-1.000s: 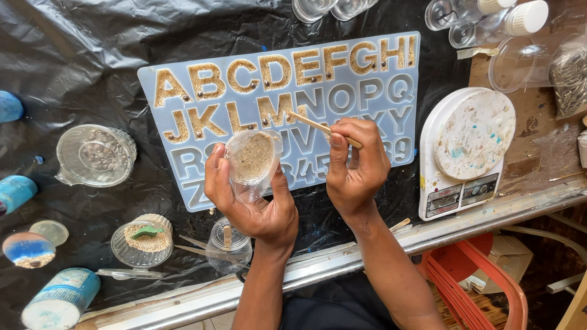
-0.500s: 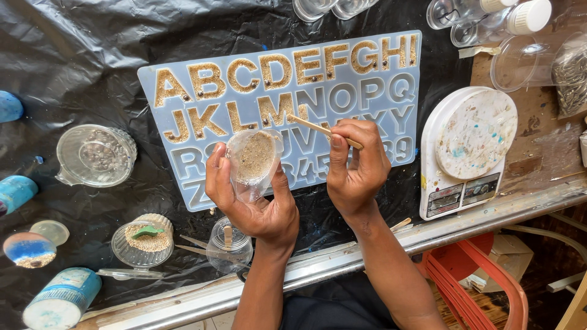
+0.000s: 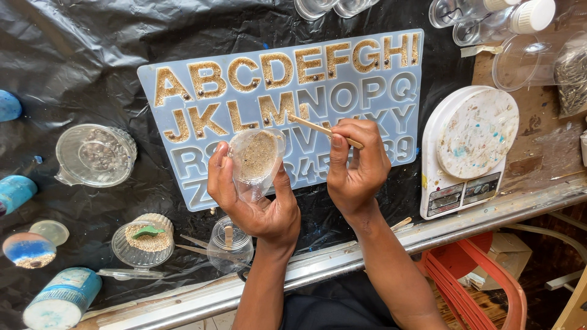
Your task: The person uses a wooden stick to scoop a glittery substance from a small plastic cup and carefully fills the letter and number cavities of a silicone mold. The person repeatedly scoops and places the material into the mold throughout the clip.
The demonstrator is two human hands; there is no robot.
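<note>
My left hand (image 3: 247, 195) holds a small clear plastic cup (image 3: 254, 160) filled with gold glitter mix, tilted over a pale blue alphabet mould (image 3: 367, 91). My right hand (image 3: 358, 165) grips a thin wooden stick (image 3: 318, 128) whose tip rests at the mould's second row, by the last gold-filled letter. The top row and part of the second row hold gold filling; the other letters are bare.
A white kitchen scale (image 3: 471, 150) stands right of the mould. At the left are a clear bowl of beads (image 3: 95, 153), a cup of gold glitter (image 3: 143, 241), blue-capped jars (image 3: 61, 296) and a small clear cup (image 3: 229, 244). Black plastic sheet (image 3: 79, 49) covers the table.
The stick's tip shifted slightly along the second row; both hands stay almost still.
</note>
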